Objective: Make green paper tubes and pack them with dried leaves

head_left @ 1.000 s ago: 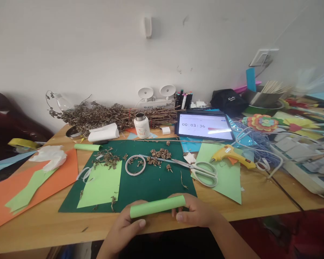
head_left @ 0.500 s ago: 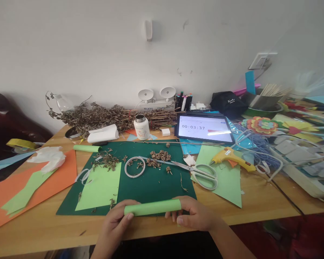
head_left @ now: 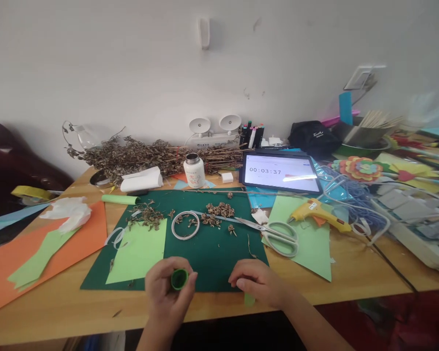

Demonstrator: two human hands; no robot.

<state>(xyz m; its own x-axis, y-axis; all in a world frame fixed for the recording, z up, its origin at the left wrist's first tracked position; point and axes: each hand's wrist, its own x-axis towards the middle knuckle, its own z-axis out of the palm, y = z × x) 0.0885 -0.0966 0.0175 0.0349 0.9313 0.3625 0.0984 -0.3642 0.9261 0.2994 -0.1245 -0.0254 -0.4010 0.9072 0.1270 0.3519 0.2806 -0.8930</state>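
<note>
A rolled tube of green paper (head_left: 179,279) is in my left hand (head_left: 164,287), its round open end facing me. The fingers and thumb of this hand wrap around the tube above the front edge of the dark green cutting mat (head_left: 212,263). To the right, my right hand (head_left: 259,282) is closed, fingers curled and thumb against them. A small piece of green paper (head_left: 249,299) shows just below it; I cannot tell whether it is held. Beyond the hands lie a roll of tape (head_left: 173,226), dried flower heads (head_left: 220,209) and scissors (head_left: 278,236).
A white bottle (head_left: 194,173) without a lid stands behind the mat, beside a tablet (head_left: 281,173) showing a timer. On the right lie a yellow glue gun (head_left: 320,213), cords and a power strip (head_left: 419,234). Orange paper (head_left: 91,234) and a dried plant bundle (head_left: 131,158) are left.
The green tube, earlier held crosswise between both hands, has turned end-on in my left hand. My right hand has let go of it and curled its fingers.
</note>
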